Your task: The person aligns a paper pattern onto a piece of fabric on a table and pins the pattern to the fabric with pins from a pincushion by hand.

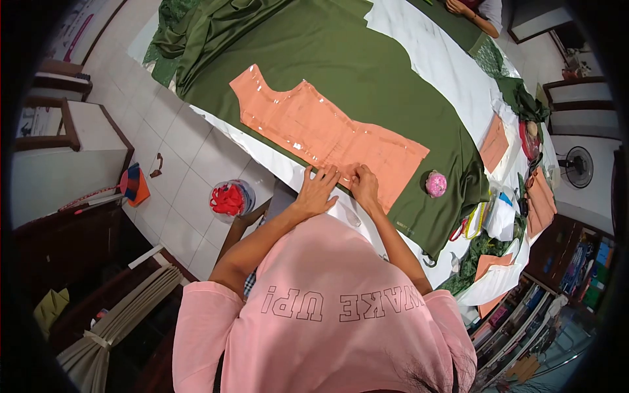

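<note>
An orange pattern piece (327, 131) with shiny tape bits lies on dark green fabric (373, 85), spread over a white marbled table (429, 72). My left hand (318, 190) rests at the near edge of the pattern, its fingers spread on the orange piece and the fabric edge. Just to its right, my right hand (363, 186) has its fingers bent together in a pinch on the pattern's near edge; whatever lies between them is too small to make out. A pink pincushion (436, 184) sits on the green fabric to the right of the pattern.
Beside the table on the floor stands a clear container with red material (227, 199). More orange pieces (540, 202), a white bag (501, 219) and green lace scraps (473, 265) lie at the table's right end. Another person's hand (458, 8) is at the far side.
</note>
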The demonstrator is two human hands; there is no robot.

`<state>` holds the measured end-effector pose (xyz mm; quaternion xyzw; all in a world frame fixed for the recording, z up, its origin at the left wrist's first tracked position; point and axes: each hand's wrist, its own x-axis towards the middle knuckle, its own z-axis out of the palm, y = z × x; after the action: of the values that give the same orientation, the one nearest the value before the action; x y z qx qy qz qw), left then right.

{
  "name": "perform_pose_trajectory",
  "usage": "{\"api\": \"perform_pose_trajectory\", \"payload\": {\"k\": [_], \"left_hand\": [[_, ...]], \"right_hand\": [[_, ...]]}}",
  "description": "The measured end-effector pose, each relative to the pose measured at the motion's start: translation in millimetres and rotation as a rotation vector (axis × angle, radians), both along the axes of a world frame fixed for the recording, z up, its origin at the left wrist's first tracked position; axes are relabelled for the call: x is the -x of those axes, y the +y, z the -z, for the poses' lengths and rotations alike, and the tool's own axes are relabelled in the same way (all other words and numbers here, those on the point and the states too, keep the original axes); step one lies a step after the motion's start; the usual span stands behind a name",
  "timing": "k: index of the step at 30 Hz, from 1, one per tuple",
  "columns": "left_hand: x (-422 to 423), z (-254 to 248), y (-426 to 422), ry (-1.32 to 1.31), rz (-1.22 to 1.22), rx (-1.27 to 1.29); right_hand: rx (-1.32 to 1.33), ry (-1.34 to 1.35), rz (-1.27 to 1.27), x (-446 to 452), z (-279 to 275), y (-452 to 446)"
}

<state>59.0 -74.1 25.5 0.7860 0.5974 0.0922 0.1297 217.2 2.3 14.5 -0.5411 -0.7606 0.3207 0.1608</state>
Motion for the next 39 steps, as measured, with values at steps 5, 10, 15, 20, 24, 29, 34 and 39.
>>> {"api": "perform_pose_trajectory", "payload": {"k": [5,10,15,20,24,29,34,39], "left_hand": [[-1,-3,1,0.006,-0.005,0.03],[1,-5,2,-0.022,0.013,0.033],[0,-5,2,-0.017,0.004,0.02],[2,-16,7,-0.025,0.019,0.023],[-1,1,17,-0.054,-0.032,-0.004],[-2,-2,23,-0.014,-0.03,-0.218],[-3,2,24,0.003,-0.044,-0.233],[28,4,24,-0.096,-0.215,-0.192]], "right_hand": [[0.013,0.015,0.005,2,1,-1],[0.005,0.038,0.011,8,-2,-3],[0.008,0.083,0.015,16,-5,-5],[-0.218,-0.077,0.002,3,-7,-2],[-0.349,-0.296,-0.05,-30,8,-3],[-0.314,-0.458,-0.127,-50,12,-4],[-0.314,-0.444,-0.132,-52,13,-4],[-0.319,-0.452,-0.134,-51,14,-3]]}}
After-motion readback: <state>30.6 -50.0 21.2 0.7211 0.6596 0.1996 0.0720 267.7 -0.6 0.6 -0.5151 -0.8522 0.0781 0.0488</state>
